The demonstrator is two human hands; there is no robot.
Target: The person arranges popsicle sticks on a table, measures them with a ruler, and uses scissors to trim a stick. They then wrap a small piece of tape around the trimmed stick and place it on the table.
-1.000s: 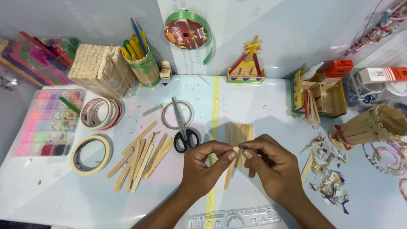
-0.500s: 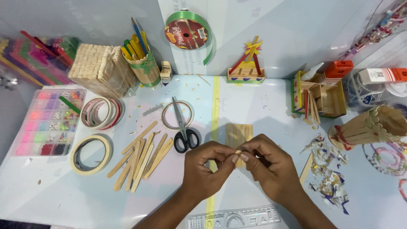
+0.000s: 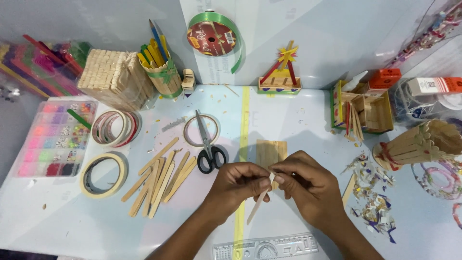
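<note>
While both hands meet over the middle of the white worktop (image 3: 308, 120), they hold one thin flat wooden craft stick (image 3: 260, 201) between them. The left hand (image 3: 237, 185) and the right hand (image 3: 310, 185) each pinch its upper end with thumb and forefinger, so each grip is closed narrowly on that stick. The long axis of the stick runs diagonally: the top end sits at the fingertips, and the free lower end points down and to the left, toward the person.

Just behind the hands lies a small flat panel of joined wooden sticks (image 3: 271, 152), partly hidden by the knuckles. It looks already assembled, so I judge that some joining work is done, while the stick in hand is not yet placed anywhere. To the left, a loose pile of plain wooden sticks (image 3: 161, 175) remains unused. Black-handled scissors (image 3: 208, 144) lie across a ring of tape beside the pile. A clear plastic ruler (image 3: 267, 248) lies at the near edge, and coloured paper scraps (image 3: 373, 192) are scattered on the right.
</note>
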